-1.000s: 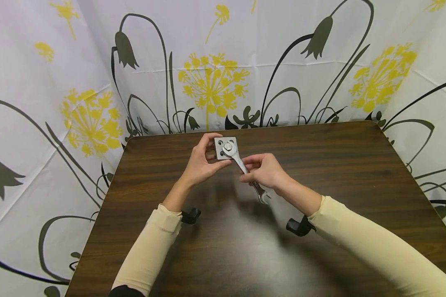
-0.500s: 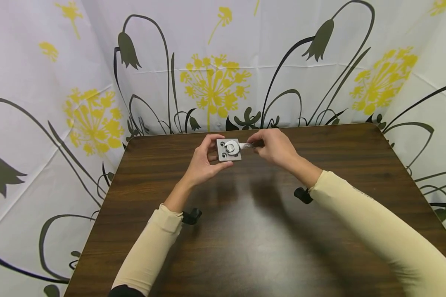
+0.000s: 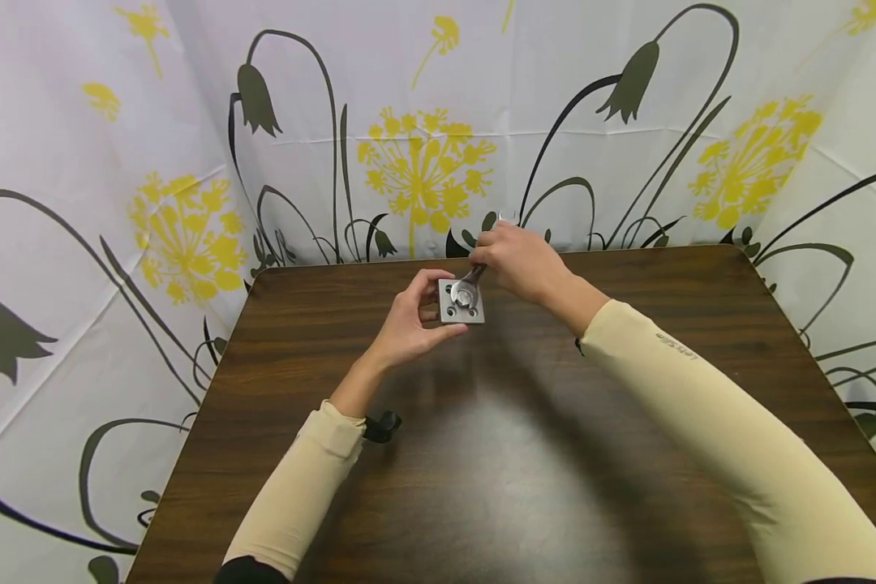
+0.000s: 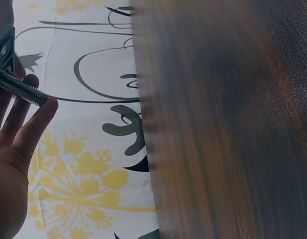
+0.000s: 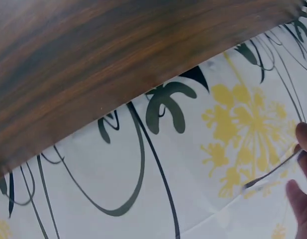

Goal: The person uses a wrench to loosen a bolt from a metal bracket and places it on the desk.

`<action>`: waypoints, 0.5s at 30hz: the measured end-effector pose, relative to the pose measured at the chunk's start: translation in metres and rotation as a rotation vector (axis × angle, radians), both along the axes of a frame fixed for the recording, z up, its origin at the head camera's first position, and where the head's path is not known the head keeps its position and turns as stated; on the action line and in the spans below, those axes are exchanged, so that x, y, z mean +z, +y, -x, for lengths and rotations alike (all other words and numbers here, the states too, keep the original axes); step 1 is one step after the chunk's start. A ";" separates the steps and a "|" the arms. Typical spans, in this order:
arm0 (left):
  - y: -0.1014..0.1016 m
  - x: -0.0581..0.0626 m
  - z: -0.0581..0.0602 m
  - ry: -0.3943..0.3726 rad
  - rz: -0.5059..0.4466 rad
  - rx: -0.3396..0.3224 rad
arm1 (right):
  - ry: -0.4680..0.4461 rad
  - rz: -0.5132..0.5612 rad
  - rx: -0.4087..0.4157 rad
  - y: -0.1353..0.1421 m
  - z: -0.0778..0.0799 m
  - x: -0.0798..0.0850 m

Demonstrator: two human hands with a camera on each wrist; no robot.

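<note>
My left hand (image 3: 403,328) grips a square grey metal block (image 3: 461,319) with holes by its edges, held above the table. A bolt head (image 3: 464,299) sits on its face, inside the ring end of a combination wrench (image 3: 471,276). In the left wrist view the bolt's threaded shank (image 4: 25,90) sticks out behind the block, near a fingertip of the left hand (image 4: 14,144). My right hand (image 3: 521,261) pinches the wrench handle, which points up and right; its other end shows beyond the fingers. In the right wrist view the wrench (image 5: 272,172) appears edge-on beside the fingertips (image 5: 295,191).
A dark wood-grain table (image 3: 321,324) lies below both hands. Behind it hangs a white curtain (image 3: 438,65) with yellow and grey flowers, close to the table's far edge. A black wrist mount (image 3: 383,427) sits under the left wrist.
My right hand has swung the wrench handle from lower right, through level, to upper right. The left hand and block have shifted slightly right.
</note>
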State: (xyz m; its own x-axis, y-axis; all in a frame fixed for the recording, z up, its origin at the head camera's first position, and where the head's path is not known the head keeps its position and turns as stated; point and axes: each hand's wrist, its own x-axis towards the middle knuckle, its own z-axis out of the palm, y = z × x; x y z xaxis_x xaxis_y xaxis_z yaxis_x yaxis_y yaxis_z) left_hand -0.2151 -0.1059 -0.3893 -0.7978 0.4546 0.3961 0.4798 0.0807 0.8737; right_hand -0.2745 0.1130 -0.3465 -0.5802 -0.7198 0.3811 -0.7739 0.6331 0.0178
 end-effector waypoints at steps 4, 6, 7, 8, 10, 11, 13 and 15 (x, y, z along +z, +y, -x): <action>0.002 0.000 0.000 -0.001 0.003 -0.026 | 0.110 -0.046 0.086 -0.003 0.005 0.000; 0.003 0.000 0.001 -0.005 0.000 -0.039 | 0.147 -0.064 0.114 -0.004 0.006 0.001; 0.003 0.000 0.001 -0.008 -0.001 -0.046 | 0.164 -0.073 0.125 -0.005 0.006 0.001; 0.003 -0.001 0.001 -0.010 -0.001 -0.051 | 0.178 -0.083 0.133 -0.006 0.007 0.002; 0.003 -0.001 0.001 -0.018 -0.002 -0.059 | 0.205 -0.103 0.153 -0.007 0.007 0.003; 0.003 -0.001 0.001 -0.023 -0.005 -0.062 | 0.219 -0.115 0.160 -0.008 0.008 0.004; 0.003 -0.001 0.000 -0.025 -0.006 -0.063 | 0.240 -0.132 0.162 -0.009 0.008 0.006; 0.002 0.000 0.000 -0.022 -0.007 -0.057 | 0.253 -0.130 0.141 -0.008 0.009 0.008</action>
